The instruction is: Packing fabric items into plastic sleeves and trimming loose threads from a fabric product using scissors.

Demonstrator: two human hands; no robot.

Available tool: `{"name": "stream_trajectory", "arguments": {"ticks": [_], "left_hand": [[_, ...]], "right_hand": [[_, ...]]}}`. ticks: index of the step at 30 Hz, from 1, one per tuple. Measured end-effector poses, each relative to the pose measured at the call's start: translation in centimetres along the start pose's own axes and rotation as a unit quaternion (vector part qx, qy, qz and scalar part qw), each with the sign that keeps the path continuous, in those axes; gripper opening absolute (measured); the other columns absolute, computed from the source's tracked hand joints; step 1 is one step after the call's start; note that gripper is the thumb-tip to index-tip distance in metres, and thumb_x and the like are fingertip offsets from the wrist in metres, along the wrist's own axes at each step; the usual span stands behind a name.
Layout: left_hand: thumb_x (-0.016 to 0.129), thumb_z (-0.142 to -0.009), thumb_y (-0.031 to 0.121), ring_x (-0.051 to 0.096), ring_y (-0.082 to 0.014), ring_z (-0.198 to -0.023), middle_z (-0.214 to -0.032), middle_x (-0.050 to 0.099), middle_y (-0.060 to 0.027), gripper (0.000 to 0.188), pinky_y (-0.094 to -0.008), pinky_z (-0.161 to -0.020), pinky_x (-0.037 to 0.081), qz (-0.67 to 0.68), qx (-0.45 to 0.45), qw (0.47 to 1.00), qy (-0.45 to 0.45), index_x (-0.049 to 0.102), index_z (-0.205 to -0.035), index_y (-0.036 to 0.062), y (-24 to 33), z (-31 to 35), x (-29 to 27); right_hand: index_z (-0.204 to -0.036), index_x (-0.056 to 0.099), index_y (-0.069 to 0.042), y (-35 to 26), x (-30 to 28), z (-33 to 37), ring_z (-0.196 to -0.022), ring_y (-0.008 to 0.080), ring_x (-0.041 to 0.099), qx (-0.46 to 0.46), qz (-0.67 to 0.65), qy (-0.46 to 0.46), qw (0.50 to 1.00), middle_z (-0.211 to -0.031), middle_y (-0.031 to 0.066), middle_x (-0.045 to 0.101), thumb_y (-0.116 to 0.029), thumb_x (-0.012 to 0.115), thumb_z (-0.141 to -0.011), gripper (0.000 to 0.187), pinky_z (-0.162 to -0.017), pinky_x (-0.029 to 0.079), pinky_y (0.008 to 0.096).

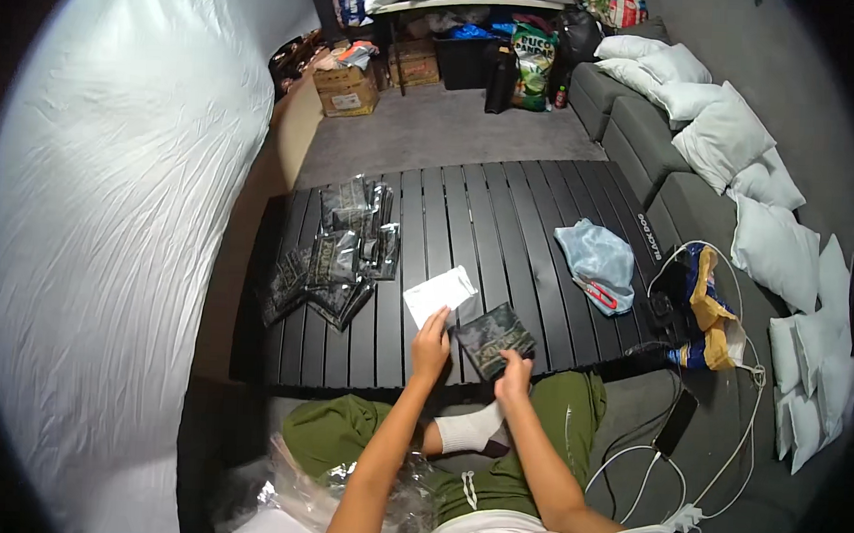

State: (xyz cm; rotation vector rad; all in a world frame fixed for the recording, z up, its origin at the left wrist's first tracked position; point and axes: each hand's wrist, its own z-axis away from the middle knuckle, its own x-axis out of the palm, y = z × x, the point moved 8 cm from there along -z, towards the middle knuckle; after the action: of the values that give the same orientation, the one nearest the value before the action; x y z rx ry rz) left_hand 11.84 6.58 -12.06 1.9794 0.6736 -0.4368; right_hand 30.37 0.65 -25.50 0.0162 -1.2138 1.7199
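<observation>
Over the near edge of the black slatted table (430,200), my left hand (430,348) has its fingers on the lower edge of a white rectangular card or sheet (439,295), gripping it. Just to the right, my right hand (515,378) pinches the lower right part of a flat, dark, square packet (493,338) with a camouflage-like print. The two items are close together. At the table's left lies a pile of similar dark packets (334,253) in shiny clear wrapping.
A light blue cloth bag (594,255) with a red cutter (600,295) on it lies at the table's right. Clear plastic film (379,493) bunches beside my lap. Right of me are a phone (676,422), white cables and pillows (776,248) on a grey sofa.
</observation>
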Motion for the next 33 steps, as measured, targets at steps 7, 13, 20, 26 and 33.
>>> {"name": "stream_trajectory", "arguments": {"ticks": [7,13,20,26,33], "left_hand": [[0.052,-0.072,-0.003,0.057,-0.0286,-0.091,-0.113,0.054,-0.0081,0.044,-0.0357,-0.074,0.048,-0.036,0.044,0.997,-0.042,0.052,-0.114,0.0101,2.6,-0.1,-0.4],[0.049,-0.073,-0.004,0.056,-0.0274,-0.095,-0.118,0.050,-0.0070,0.047,-0.0348,-0.073,0.049,-0.059,0.118,0.987,-0.093,0.047,-0.118,0.0080,4.6,1.5,2.1],[0.043,-0.074,-0.004,0.057,-0.0294,-0.092,-0.125,0.045,-0.0057,0.051,-0.0357,-0.069,0.050,-0.064,0.114,0.980,-0.152,0.042,-0.123,0.0096,5.3,3.4,4.1],[0.044,-0.073,-0.004,0.058,-0.0307,-0.086,-0.127,0.044,-0.0053,0.054,-0.0361,-0.063,0.050,-0.071,0.105,0.977,-0.170,0.040,-0.126,0.0113,4.8,3.5,4.1],[0.046,-0.073,-0.001,0.058,-0.0251,-0.094,-0.129,0.043,-0.0041,0.056,-0.0309,-0.064,0.052,-0.111,0.184,0.964,-0.156,0.040,-0.127,0.0109,6.8,3.8,3.7]], "right_hand": [[-0.078,0.048,0.000,-6.1,-2.1,2.5,-0.077,0.0249,0.056,0.125,0.060,-0.106,0.985,-0.083,0.0098,0.053,0.006,0.051,-0.066,0.014,-0.067,0.049,0.0376],[-0.094,0.053,0.003,-4.9,-3.4,2.3,-0.081,0.0229,0.060,0.190,0.051,-0.156,0.968,-0.091,0.0103,0.059,-0.007,0.055,-0.079,0.019,-0.069,0.051,0.0372],[-0.100,0.051,0.001,-5.9,-3.8,2.0,-0.081,0.0183,0.057,0.137,0.176,-0.209,0.952,-0.093,0.0078,0.058,-0.013,0.060,-0.078,0.027,-0.068,0.046,0.0349],[-0.101,0.054,0.000,-4.4,-0.9,1.3,-0.081,0.0207,0.061,0.233,0.093,-0.250,0.935,-0.094,0.0103,0.060,-0.013,0.053,-0.081,0.025,-0.070,0.050,0.0362],[-0.109,0.052,0.002,-4.0,0.4,0.5,-0.091,0.0273,0.059,0.283,0.008,-0.280,0.917,-0.104,0.0149,0.059,-0.019,0.046,-0.084,0.033,-0.083,0.047,0.0418]]}}
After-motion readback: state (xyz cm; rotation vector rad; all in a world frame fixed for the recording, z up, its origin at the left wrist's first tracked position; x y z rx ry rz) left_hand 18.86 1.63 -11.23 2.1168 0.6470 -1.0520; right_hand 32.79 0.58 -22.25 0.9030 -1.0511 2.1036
